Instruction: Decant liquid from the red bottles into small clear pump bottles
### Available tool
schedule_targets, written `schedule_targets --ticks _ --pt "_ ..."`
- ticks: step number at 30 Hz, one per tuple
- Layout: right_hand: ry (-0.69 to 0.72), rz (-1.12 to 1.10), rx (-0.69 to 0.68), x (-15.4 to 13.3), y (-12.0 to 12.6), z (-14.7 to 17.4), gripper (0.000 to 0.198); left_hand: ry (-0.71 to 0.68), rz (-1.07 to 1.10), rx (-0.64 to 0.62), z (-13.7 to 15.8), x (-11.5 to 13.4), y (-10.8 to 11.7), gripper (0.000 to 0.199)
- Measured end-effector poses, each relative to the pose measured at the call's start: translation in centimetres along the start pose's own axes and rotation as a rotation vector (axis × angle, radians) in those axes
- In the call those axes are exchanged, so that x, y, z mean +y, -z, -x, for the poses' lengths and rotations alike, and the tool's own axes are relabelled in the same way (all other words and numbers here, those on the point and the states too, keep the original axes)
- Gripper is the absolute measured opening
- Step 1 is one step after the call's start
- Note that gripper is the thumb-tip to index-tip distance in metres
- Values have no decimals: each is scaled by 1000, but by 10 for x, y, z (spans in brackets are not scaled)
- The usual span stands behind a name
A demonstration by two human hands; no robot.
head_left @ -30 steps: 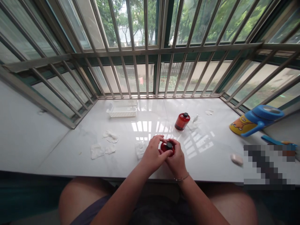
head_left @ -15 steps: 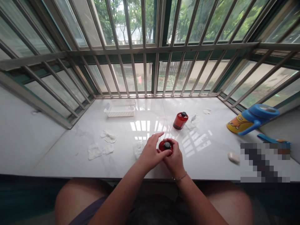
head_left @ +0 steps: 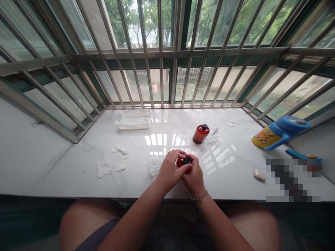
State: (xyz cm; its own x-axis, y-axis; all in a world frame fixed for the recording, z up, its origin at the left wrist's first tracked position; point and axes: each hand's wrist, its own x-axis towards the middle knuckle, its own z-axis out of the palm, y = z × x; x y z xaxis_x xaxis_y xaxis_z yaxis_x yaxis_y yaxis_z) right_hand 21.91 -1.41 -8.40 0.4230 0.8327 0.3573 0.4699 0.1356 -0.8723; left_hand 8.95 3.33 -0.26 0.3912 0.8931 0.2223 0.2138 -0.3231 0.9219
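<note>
Between my two hands, near the front of the white tabletop, stands a red bottle point(head_left: 180, 162) with a black cap point(head_left: 186, 160). My left hand point(head_left: 171, 169) curls round its left side, with the thumb across the front and the fingers over the far side. My right hand point(head_left: 194, 176) wraps the right side of the same bottle. Its lower part is hidden by my hands. A second red bottle point(head_left: 201, 134) with a black cap stands upright a little farther back, touched by neither hand. Left of my left hand lies a clear plastic packet point(head_left: 154, 166).
A white perforated basket point(head_left: 133, 122) is at the back left. Crumpled white tissues point(head_left: 104, 168) lie on the left. A clear small piece point(head_left: 215, 131) is beside the second bottle. At right are a blue and yellow cup point(head_left: 277, 134), lying tilted, and a pale oval object point(head_left: 259, 175).
The fingers of my left hand have closed from a raised, spread pose onto the bottle. My right hand stays round it. The view has shifted very slightly.
</note>
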Motion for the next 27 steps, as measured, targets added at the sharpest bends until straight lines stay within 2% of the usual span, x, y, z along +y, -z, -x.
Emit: schedule_targets --ticks 3,6,13,15,19,22,27 --pt "-10 33 20 0 0 0 63 54 35 -31 3 1 2 53" --pt "8 30 28 0 -1 0 65 23 47 -112 8 2 7 72" --pt "26 -62 -10 0 -1 0 63 -60 -80 -66 12 -3 15 62" --pt "17 -71 -15 1 -1 1 63 -88 -110 -86 10 -2 16 58" --pt "25 -6 11 1 -1 1 64 -130 -132 -114 5 1 16 40" --pt "25 -3 11 0 -1 0 63 -99 -97 -83 5 4 14 34" --pt "26 4 16 -3 -1 -1 61 39 -39 -73 6 7 9 30"
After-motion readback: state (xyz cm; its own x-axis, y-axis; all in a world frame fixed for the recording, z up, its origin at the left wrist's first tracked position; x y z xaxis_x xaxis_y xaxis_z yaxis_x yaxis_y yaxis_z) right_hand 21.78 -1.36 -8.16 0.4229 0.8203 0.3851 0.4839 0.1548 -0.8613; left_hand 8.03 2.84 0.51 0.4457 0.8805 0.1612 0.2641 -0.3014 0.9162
